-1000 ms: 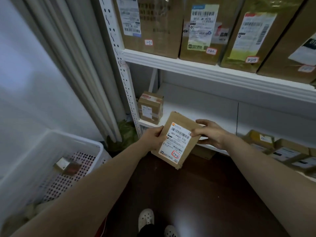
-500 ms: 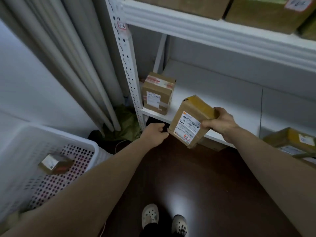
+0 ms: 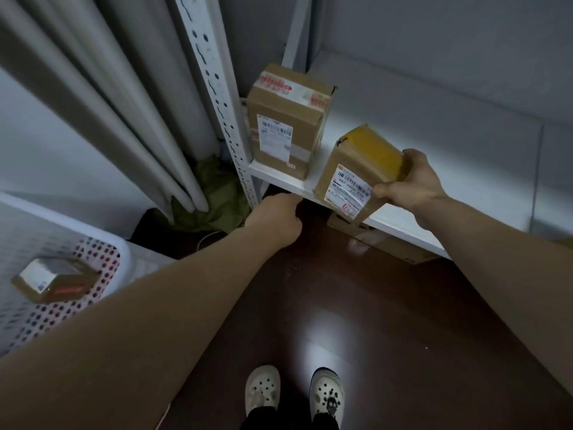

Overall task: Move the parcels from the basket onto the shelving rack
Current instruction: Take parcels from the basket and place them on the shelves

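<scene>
My right hand [image 3: 412,186] grips a brown parcel [image 3: 356,169] with a white label and yellow tape on top. The parcel is tilted, with its lower edge at the front lip of the white shelf [image 3: 434,125]. My left hand [image 3: 274,217] hangs below the shelf edge, fingers curled, holding nothing. A taller brown parcel [image 3: 286,122] stands upright at the shelf's left end. At the lower left, the white perforated basket [image 3: 102,262] holds one small parcel [image 3: 54,279].
The rack's white perforated post [image 3: 217,97] rises at the left of the shelf, with grey curtains [image 3: 102,97] and a green bag [image 3: 214,197] beside it. A flat carton [image 3: 393,246] lies under the shelf. My feet stand on dark brown floor [image 3: 372,305].
My left hand has let go of the parcel and dropped below the shelf edge. My right hand alone has carried it onto the shelf's front edge. The view has tilted downward.
</scene>
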The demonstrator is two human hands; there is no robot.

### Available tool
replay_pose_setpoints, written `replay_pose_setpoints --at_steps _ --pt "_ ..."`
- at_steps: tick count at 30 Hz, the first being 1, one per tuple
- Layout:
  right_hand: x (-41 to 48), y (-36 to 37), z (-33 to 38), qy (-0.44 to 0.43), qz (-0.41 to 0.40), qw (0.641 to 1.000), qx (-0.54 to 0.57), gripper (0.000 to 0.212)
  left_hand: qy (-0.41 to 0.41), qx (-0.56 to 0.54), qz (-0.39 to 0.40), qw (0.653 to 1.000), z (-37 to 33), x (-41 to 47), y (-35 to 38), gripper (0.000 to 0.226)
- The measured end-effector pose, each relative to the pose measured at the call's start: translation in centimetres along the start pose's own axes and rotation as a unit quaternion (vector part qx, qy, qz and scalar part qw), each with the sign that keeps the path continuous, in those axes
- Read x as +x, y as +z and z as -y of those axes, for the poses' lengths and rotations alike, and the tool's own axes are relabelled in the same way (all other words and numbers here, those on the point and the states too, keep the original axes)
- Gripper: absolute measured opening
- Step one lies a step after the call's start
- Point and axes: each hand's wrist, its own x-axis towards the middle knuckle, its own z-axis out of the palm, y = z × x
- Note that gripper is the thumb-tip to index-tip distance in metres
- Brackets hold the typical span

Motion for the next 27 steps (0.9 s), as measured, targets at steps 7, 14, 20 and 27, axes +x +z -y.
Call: replay_pose_setpoints --at_steps 7,14,20,27 --pt "2.7 1.5 -0.7 -0.022 -0.007 0.999 -0.038 0.096 -0.002 0.03 -0.01 1.0 0.6 2.0 2.2 0.042" --pt "4.3 2.4 -0.5 -0.036 -0.003 0.998 -0.047 0.098 0.023 0.054 -0.113 0.992 0.5 3.9 2.1 0.043" --pt "5.4 2.8 -0.3 -0.041 0.005 0.999 -0.03 0.099 0.07 0.115 -0.258 0.957 -0.8 5.7 0.2 0.055" --pt "6.1 3.2 -0.1 -0.057 0.021 0.998 -0.034 0.1 0.066 0.122 -0.223 0.965 -2.9 8.4 -2.1 0.07"
